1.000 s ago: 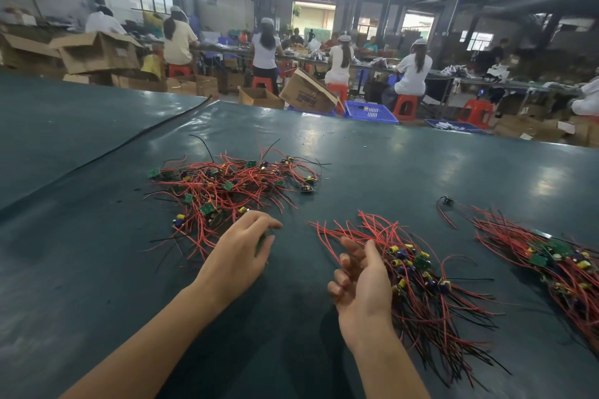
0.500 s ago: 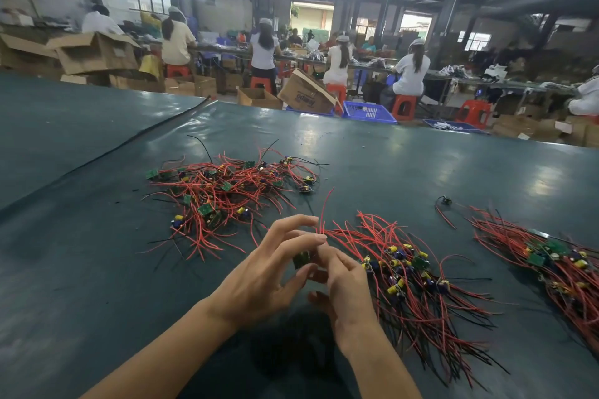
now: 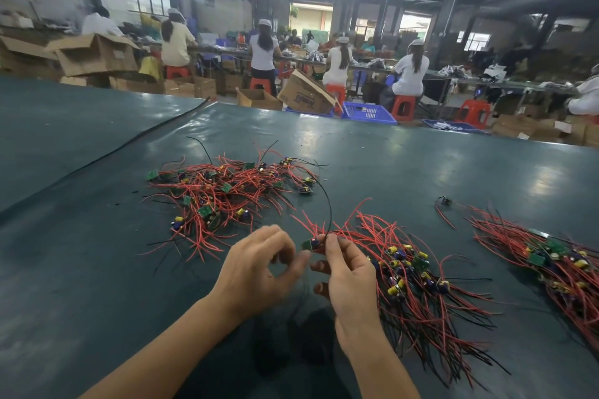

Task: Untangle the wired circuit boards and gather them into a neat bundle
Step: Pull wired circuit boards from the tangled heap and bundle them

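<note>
My right hand (image 3: 351, 278) pinches a small green circuit board (image 3: 308, 244) between thumb and forefinger, just above the dark green tabletop (image 3: 97, 269), near the middle of its near edge. My left hand (image 3: 256, 269) has its fingers curled beside the board; blur hides whether they grip it. The tangled heap of red-wired boards (image 3: 227, 194) lies farther in, and the combed bundle of wired boards (image 3: 418, 285) lies just right.
</note>
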The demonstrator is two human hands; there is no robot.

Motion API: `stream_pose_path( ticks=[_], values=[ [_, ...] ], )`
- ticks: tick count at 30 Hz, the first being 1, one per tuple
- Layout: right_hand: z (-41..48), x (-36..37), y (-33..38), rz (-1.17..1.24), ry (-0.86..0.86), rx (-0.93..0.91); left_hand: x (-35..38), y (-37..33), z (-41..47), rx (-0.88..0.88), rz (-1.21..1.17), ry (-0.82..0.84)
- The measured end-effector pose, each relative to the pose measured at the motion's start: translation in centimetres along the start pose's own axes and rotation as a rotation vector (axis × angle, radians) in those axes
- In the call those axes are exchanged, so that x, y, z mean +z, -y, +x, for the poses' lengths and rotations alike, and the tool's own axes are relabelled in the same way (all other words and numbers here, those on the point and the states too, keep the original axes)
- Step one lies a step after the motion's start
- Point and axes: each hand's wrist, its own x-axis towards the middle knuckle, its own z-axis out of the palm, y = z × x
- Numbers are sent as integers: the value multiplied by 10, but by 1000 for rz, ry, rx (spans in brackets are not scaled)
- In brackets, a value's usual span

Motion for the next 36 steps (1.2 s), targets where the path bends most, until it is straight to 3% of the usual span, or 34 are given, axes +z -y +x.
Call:
stream_pose_path(
  ticks=[5,9,11,16,25,36],
  values=[
    [-3,1,-1,-11,95,13,4,-8,4,-633,-339,250],
    [0,1,-3,10,82,41,5,-11,11,-980,-807,244],
    [1,0,-3,29,46,44,3,-12,13,-1060,-958,214],
    [3,-2,-2,70,6,57,0,-17,15,-1058,-1045,198],
    [-2,0,-3,-30,116,-47,4,-13,11,-978,-961,175],
    [1,-1,-6,-39,44,-58,2,-14,9,-865,-903,228]
  ],
)
